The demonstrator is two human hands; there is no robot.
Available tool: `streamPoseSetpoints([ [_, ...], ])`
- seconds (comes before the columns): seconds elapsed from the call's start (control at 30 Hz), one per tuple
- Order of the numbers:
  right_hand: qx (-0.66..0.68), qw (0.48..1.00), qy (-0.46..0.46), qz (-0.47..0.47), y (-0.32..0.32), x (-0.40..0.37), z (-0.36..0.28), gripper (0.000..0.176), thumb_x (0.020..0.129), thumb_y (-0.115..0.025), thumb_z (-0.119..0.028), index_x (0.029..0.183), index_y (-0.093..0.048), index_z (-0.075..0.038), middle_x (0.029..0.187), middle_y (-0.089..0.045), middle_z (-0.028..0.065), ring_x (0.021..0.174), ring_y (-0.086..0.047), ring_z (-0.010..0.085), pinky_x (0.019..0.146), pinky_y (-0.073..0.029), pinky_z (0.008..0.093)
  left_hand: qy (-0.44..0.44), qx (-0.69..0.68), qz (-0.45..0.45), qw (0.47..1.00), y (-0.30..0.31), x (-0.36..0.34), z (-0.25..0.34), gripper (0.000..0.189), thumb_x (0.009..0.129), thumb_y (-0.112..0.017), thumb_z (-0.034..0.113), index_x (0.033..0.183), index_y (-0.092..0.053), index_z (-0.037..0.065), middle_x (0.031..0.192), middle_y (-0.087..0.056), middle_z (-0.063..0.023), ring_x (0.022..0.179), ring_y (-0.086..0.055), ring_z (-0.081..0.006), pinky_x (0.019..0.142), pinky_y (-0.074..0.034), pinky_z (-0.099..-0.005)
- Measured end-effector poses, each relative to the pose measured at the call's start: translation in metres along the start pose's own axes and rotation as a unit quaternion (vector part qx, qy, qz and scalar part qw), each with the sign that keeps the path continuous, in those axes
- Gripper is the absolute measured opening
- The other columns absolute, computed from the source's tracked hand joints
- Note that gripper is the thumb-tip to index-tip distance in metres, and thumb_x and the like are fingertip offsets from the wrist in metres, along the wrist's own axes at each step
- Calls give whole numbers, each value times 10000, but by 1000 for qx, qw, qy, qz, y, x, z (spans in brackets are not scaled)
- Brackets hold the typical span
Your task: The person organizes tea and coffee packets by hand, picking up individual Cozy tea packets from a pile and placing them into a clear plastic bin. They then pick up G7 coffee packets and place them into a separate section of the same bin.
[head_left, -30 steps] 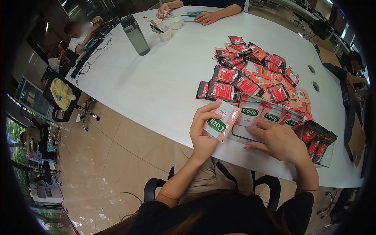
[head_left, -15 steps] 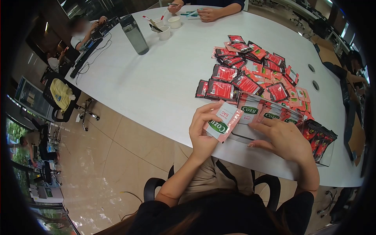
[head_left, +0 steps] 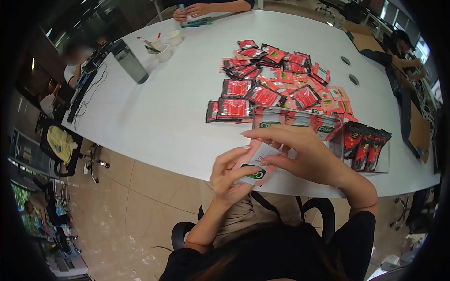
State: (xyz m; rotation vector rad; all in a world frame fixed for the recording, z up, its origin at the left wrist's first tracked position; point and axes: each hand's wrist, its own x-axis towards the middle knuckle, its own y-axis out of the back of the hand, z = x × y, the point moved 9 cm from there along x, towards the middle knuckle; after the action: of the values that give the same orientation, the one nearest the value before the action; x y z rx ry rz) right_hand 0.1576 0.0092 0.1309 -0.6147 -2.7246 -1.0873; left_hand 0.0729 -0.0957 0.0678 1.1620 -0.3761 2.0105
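Observation:
Just past the table's front edge, a pink and white Cozy tea sachet [head_left: 261,153] is held up at a tilt between both hands. My left hand [head_left: 226,181] is closed around its left side and lower part. My right hand [head_left: 311,157] pinches its upper right part, thumb on the front and fingers over the top. Behind the hands stands a clear plastic box [head_left: 384,165]. A row of pink Cozy sachets [head_left: 300,120] stands in it, partly hidden by my right hand. Black and red packets [head_left: 364,146] fill its right section.
A loose pile of red and pink sachets [head_left: 269,89] spreads behind the box. Farther left are a water bottle [head_left: 129,62] and paper cups [head_left: 163,53] with pens. A person's hands [head_left: 197,10] hold something at the far edge. Cardboard [head_left: 417,126] lies at the right.
My right hand has moved left from the row in the box onto the sachet in my left hand. The view has shifted, so the table's contents appear farther left.

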Motion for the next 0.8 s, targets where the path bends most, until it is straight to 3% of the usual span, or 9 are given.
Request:
streamPoseSetpoints([
  [0.07, 38, 999, -8, 13, 9, 0, -9, 597, 737, -719, -3, 1293, -552, -143, 1139, -647, 22, 808, -610, 136, 651, -494, 252, 6, -6, 4, 1000, 2, 2, 6, 722, 609, -851, 13, 1217, -470, 90, 1273, -432, -226, 1019, -609, -284, 891, -527, -377],
  [0.17, 67, 997, 14, 39, 11, -1, -12, 460, 738, -703, 14, 1171, -584, -81, 1112, -636, 30, 832, -616, 129, 671, -500, 244, 54, -201, 82, 975, 5, -13, -8, 1052, 520, -929, 149, 1355, -290, 110, 1263, -441, -156, 1159, -524, -245, 963, -504, -379],
  [0.2, 85, 996, -6, 26, 8, -2, -11, 424, 735, -704, 14, 1134, -588, -70, 1081, -637, 34, 837, -618, 133, 672, -501, 247, 148, -197, 146, 958, 14, -26, -18, 1025, 641, -858, 78, 1408, -177, 99, 1231, -472, -112, 1099, -553, -197, 922, -499, -337],
  [0.3, 16, 999, 32, 18, 5, -7, -16, 314, 732, -699, -10, 1019, -583, -61, 934, -619, 56, 844, -622, 191, 696, -497, 298, 164, -200, 188, 948, 24, -20, -20, 917, 733, -742, -41, 1427, -159, 92, 1143, -543, -87, 1015, -583, -166, 854, -486, -296],
  [0.33, -15, 998, 40, 41, 7, -8, -20, 292, 741, -689, -21, 1006, -576, -64, 916, -619, 62, 846, -619, 208, 693, -493, 314, 115, -158, 153, 969, 24, -11, -10, 838, 756, -657, -133, 1415, -183, 73, 1049, -599, -92, 938, -599, -157, 809, -475, -273],
  [0.47, -65, 993, 90, 45, 11, -14, -36, 281, 732, -686, -31, 991, -587, -74, 886, -614, 71, 866, -613, 254, 699, -486, 345, 32, -89, 20, 995, 10, 9, 16, 708, 723, -693, -140, 1290, -302, 27, 1093, -611, -212, 924, -652, -247, 780, -536, -327],
  [0.57, -161, 978, 109, 77, 29, -22, -48, 312, 708, -699, 8, 1005, -656, -75, 885, -646, 54, 843, -622, 221, 739, -479, 317, 61, -112, 32, 991, 12, 14, 20, 590, 794, -680, -15, 1281, -349, 30, 1092, -600, -172, 900, -614, -220, 805, -508, -345],
  [0.6, -169, 972, 108, 124, 48, -24, -55, 323, 693, -694, 35, 994, -673, -78, 922, -667, 55, 842, -636, 205, 688, -492, 291, 34, -144, 11, 989, 11, 23, 31, 566, 867, -662, 171, 1317, -355, 22, 1214, -544, -226, 1008, -593, -296, 840, -520, -403],
  [0.8, -167, 953, -127, 221, 109, -64, -5, 246, 713, -632, 73, 945, -616, -7, 865, -645, 42, 665, -592, 90, 562, -446, 198, -32, -451, -97, 887, 26, 43, 118, 660, 944, -464, 512, 1470, -249, 177, 1431, -429, -74, 1311, -411, -274, 986, -360, -658],
])
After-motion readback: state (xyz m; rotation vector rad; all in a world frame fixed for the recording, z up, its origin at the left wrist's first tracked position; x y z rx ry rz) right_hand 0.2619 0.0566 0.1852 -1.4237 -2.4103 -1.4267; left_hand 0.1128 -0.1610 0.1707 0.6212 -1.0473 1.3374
